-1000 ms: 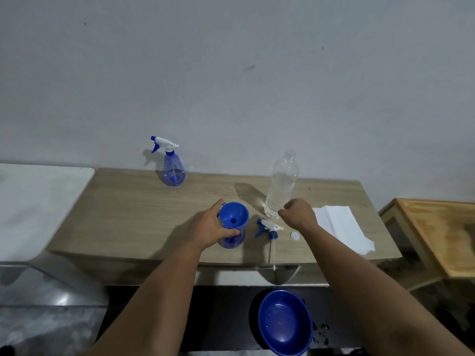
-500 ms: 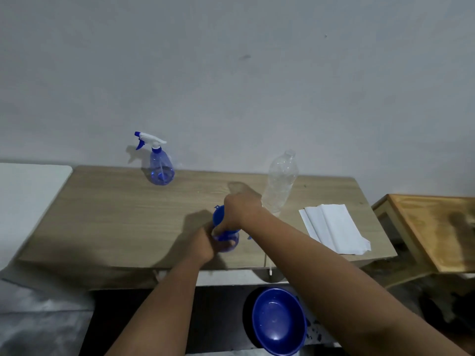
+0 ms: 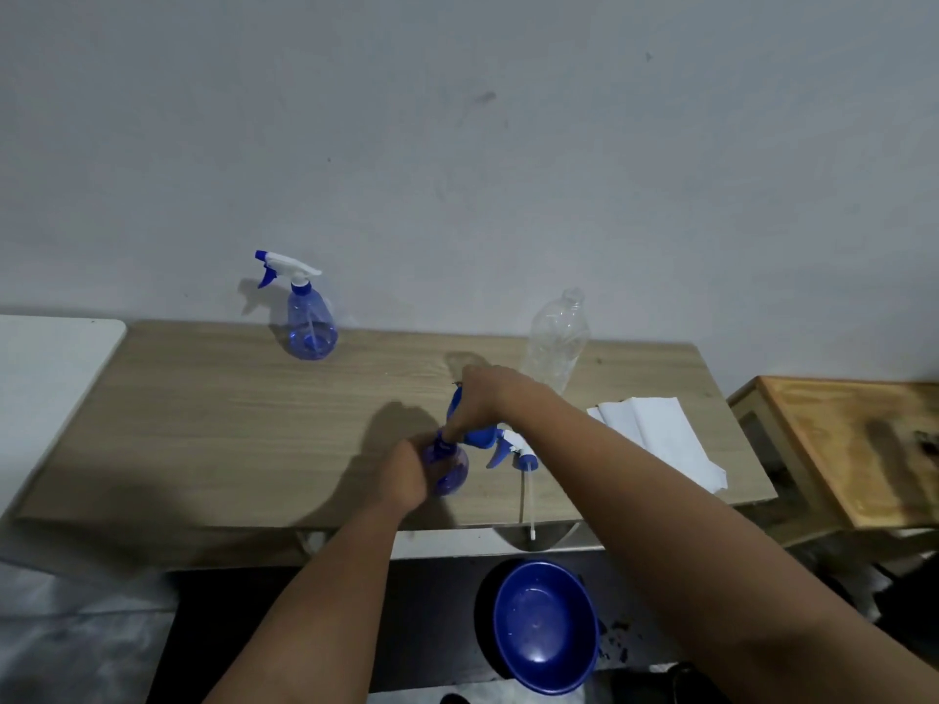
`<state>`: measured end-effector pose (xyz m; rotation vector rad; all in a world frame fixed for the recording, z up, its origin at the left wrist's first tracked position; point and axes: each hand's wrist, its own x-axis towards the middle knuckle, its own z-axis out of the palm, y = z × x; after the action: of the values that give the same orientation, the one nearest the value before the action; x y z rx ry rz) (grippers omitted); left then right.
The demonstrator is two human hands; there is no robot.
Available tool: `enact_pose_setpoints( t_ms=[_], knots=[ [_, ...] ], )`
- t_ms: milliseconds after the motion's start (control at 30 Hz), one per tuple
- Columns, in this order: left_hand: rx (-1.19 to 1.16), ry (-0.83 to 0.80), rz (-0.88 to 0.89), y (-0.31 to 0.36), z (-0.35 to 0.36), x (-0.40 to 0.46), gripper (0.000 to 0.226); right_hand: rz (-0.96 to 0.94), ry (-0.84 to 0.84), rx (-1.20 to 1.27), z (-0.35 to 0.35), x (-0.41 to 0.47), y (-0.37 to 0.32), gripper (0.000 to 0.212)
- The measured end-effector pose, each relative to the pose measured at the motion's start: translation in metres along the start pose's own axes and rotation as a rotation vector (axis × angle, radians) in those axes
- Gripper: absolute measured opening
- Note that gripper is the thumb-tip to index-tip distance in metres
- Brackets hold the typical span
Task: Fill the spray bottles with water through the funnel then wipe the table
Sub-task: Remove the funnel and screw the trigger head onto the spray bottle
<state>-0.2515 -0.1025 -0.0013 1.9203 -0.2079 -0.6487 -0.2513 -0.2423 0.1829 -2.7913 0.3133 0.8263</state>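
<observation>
Left hand grips spray bottle; right hand holds funnel. Two spray bottles, one funnel.

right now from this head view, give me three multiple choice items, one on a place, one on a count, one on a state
1. Where does the folded white cloth lie?
A. right end of the table
B. in the blue basin
C. left end of the table

2. How many spray triggers are in view?
A. one
B. two
C. four

3. The clear plastic bottle is:
A. lying down
B. upright, uncapped
C. upright, capped

Key: 1 A, it lies beside the right edge. 2 B, one on the far spray bottle, one loose trigger on the table. 3 B, its open neck shows.
</observation>
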Motion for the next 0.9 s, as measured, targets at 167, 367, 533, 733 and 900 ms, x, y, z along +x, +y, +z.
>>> enact_pose_setpoints(
  t_ms=[167,367,533,733,900],
  knots=[
    [0.106,0.004,0.007,0.022,-0.005,-0.015,0.013,0.106,0.012,0.479,-0.009,0.0,0.037,0.045],
    [0.197,0.016,0.046,0.019,-0.012,-0.016,0.034,0.181,0.16,0.925,0.048,0.034,0.067,0.07],
    [0.203,0.017,0.106,0.011,-0.013,-0.009,0.04,0.21,0.334,0.924,0.099,0.075,0.076,0.076],
    [0.238,0.06,0.171,0.01,-0.01,-0.006,0.03,0.197,0.398,0.899,0.129,0.108,0.075,0.072],
    [0.29,0.068,0.185,0.009,-0.011,-0.006,0.029,0.204,0.382,0.786,0.133,0.119,0.076,0.067]
  ],
)
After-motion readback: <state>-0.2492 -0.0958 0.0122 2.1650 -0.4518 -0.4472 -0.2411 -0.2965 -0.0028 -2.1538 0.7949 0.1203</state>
